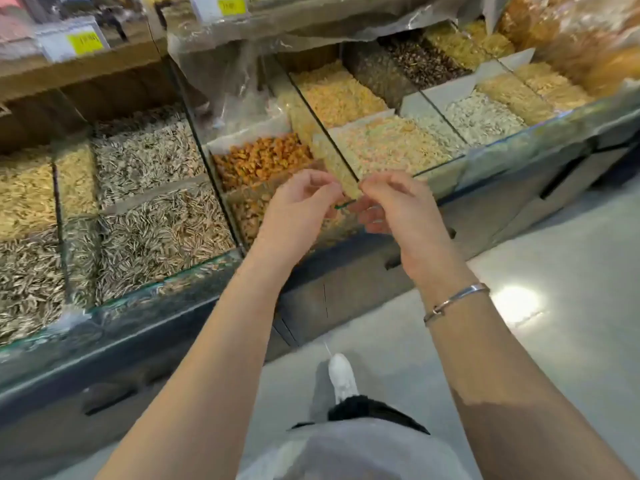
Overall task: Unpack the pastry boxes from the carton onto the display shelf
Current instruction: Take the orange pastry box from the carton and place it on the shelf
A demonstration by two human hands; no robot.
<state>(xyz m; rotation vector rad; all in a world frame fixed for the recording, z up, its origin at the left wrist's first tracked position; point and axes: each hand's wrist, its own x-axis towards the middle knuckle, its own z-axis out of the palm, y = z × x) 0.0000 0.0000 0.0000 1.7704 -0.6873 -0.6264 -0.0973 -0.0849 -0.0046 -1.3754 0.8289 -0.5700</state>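
Note:
No pastry box or carton is in view. My left hand [299, 211] and my right hand [398, 206] are held close together above the front glass edge of a snack display counter [194, 271]. The fingertips of both hands pinch a thin green tie [343, 204] that runs between them. What the tie is attached to cannot be made out. A silver bracelet [457, 301] sits on my right wrist.
Glass-walled bins hold striped sunflower seeds [152, 216], orange coated nuts [259, 161] and pale flakes [388, 143]. A clear plastic sheet [235, 77] hangs over the back bins, under a shelf with yellow price labels [85, 41]. My white shoe [341, 375] stands on the grey floor beside the dark cabinet base.

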